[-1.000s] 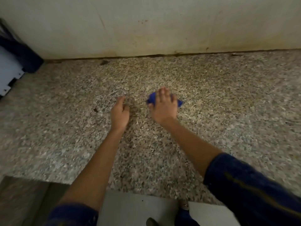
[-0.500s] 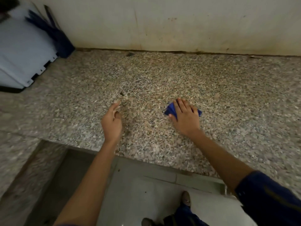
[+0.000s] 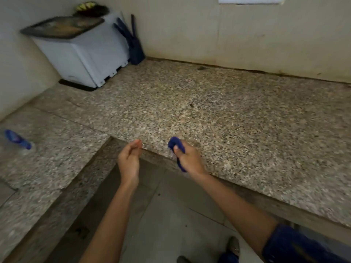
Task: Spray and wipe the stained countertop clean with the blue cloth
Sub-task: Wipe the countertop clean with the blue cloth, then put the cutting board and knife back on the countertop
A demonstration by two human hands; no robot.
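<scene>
**Cloth bunched in right hand at worktop front edge**

Right hand (image 3: 190, 158) is fisted around the blue cloth (image 3: 177, 147), a tail of it hanging below the fist, right at the front edge of the speckled worktop (image 3: 228, 120). Left hand (image 3: 130, 160) is half-curled, fingers loosely bent, holding nothing, just off the inner corner of the L. Spray bottle (image 3: 18, 142) lies on its side (blurry) on the left wing, near its left edge. White appliance (image 3: 85, 54) sits in the back-left corner. Small dark speck (image 3: 191, 105) mid-worktop.

Dim, flat indoor light; soft overall blur, wide-angle bending toward the edges.
</scene>
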